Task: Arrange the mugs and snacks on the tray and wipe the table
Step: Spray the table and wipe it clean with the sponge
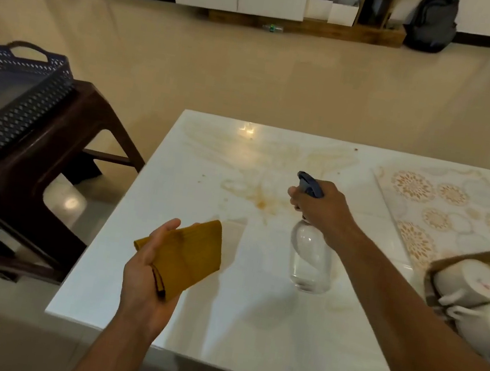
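Over table (247, 328), left hand (148, 269) holding cloth (188, 256) (folded), right hand (322, 209) gripping spray bottle (310, 258)

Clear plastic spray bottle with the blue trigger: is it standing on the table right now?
No, the right hand grips the clear plastic spray bottle by its blue trigger head, holding it tilted above the white marble table.

Two white mugs (475, 293) lie tipped on their sides in a wooden tray (448, 263), right of the right hand (322, 209). A folded mustard cloth (191, 256) rests in the left hand (148, 269) above the stained white table (250, 313).
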